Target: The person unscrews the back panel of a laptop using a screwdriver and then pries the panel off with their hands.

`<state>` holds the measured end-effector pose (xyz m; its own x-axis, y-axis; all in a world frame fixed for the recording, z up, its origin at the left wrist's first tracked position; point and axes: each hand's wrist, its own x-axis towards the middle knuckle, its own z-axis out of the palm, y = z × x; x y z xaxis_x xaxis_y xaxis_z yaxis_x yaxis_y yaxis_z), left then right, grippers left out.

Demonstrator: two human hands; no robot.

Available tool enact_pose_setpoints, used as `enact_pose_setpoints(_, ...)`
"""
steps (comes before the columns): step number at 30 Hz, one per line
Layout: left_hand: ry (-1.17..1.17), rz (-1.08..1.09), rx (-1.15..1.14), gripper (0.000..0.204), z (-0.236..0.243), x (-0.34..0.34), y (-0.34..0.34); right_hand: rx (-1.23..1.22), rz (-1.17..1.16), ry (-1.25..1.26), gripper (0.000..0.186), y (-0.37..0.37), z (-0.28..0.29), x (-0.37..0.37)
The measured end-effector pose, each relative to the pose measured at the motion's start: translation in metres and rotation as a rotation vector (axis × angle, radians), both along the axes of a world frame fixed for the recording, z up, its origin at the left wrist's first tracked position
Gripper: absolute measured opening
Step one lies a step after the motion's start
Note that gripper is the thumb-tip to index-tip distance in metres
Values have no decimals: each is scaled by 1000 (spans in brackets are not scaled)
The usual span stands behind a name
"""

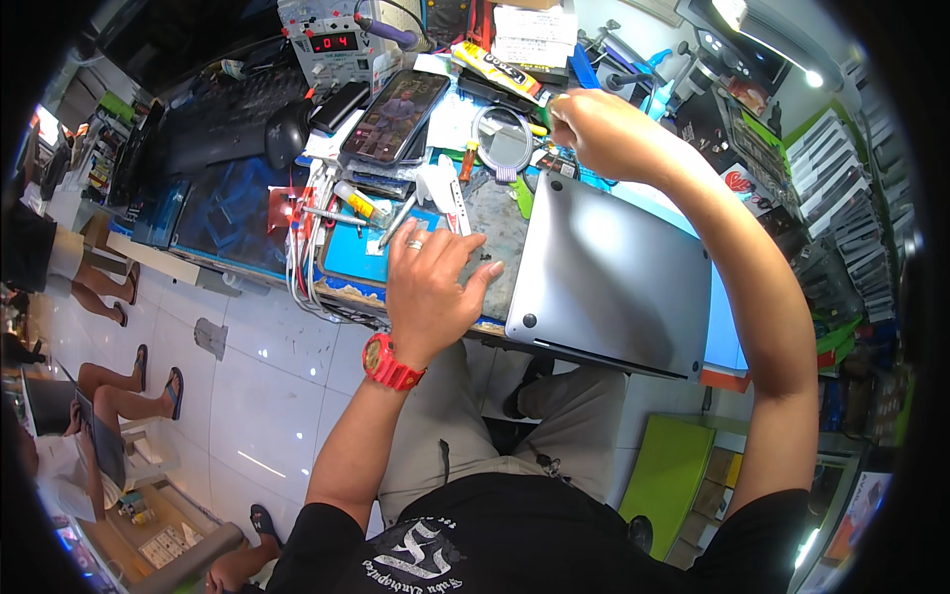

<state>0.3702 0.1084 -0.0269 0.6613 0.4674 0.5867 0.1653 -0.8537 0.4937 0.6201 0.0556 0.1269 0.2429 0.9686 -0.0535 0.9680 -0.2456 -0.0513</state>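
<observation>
A grey laptop (614, 272), bottom side up, lies at the bench's front right. My left hand (435, 282) is left of it, fingers loosely spread and curved over the front of a blue mat (351, 252) beside a metal pen-like tool (398, 220). My right hand (594, 134) is closed above the laptop's far edge, at a small green item whose shape is mostly hidden; what it grips is unclear. Nearby are a round magnifier (503, 144), an orange-handled screwdriver (468, 158) and a yellow tube (492, 67).
A phone (396, 117), a black mouse (287, 134), a power supply (341, 64) and white cables (302, 257) crowd the bench. A lamp (811, 77) stands back right. Seated people (89, 445) are at the left, below a tiled floor area; a green panel (663, 475) is lower right.
</observation>
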Motion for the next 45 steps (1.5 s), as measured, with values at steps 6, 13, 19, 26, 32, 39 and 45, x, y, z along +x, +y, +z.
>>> enact_pose_setpoints(6,2,-5,4,28,1,5,-2,-86,-46,-18,16,-2,6,2)
enact_pose_setpoints(13,-36,9,41,31,0,-4,4,141,174,-71,9,5,-20,21)
enact_pose_setpoints(19,-92,-24,47,36,-1,-4,0,185,10,-139,24,-13,-41,49)
enact_pose_setpoints(26,-153,26,-51,36,-7,-6,-7,229,20,-91,17,-6,-48,44)
enact_pose_setpoints(32,-135,32,-66,35,-8,-3,-6,312,138,-18,21,-8,-48,43)
enact_pose_setpoints(39,-170,24,-46,34,-8,0,-6,310,166,12,22,-9,-39,41)
enact_pose_setpoints(45,-154,27,-47,34,-8,-2,-6,331,142,70,16,-10,-38,36)
